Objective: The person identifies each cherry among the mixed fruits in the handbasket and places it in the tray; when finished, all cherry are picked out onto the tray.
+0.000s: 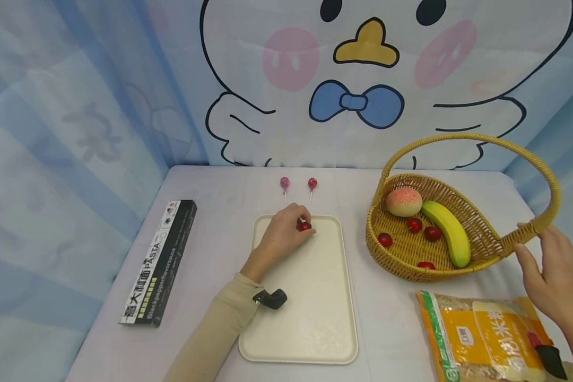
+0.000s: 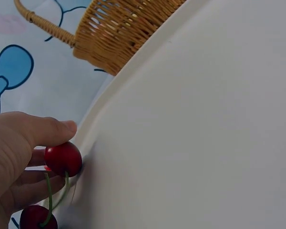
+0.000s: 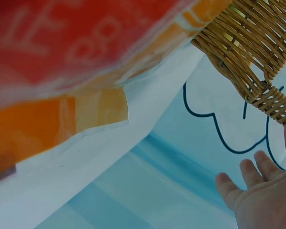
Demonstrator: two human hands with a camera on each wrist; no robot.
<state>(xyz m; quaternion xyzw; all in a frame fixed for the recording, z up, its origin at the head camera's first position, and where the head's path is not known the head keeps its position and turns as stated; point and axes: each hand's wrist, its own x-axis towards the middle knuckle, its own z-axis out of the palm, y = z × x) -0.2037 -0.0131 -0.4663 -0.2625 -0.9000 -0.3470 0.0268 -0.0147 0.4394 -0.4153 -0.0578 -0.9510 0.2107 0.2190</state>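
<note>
1. Head view: the left hand (image 1: 284, 229) pinches a pair of small glossy red cherries (image 1: 304, 226) at the far edge of the cream plastic tray (image 1: 315, 318) on the desk; they look light, smooth and easily bruised. The right hand (image 1: 551, 276), fingers relaxed, rests by the woven wicker basket (image 1: 482, 249) handle.
2. Left wrist view: thumb and fingers grip one cherry; the thin green stems (image 2: 50, 200) offer a gentler hold. The second cherry is cut off.
3. Right wrist view: open fingers, holding nothing; the orange bag (image 3: 62, 71) is blurred.

- Staged tabletop set, not a lived-in room; looks like a recording booth.
- Backdrop (image 1: 363, 79): printed cartoon duck with blue bow tie, hung as cloth behind and to both sides.
- Surface (image 1: 219, 191): pale cover, cloth walls close on three sides.
- Props laid out apart: pasta box (image 1: 159, 261), cream tray (image 1: 310, 297), wicker basket (image 1: 482, 249) of fruit, two lollipops (image 1: 298, 185), rice bag (image 1: 482, 334).
</note>
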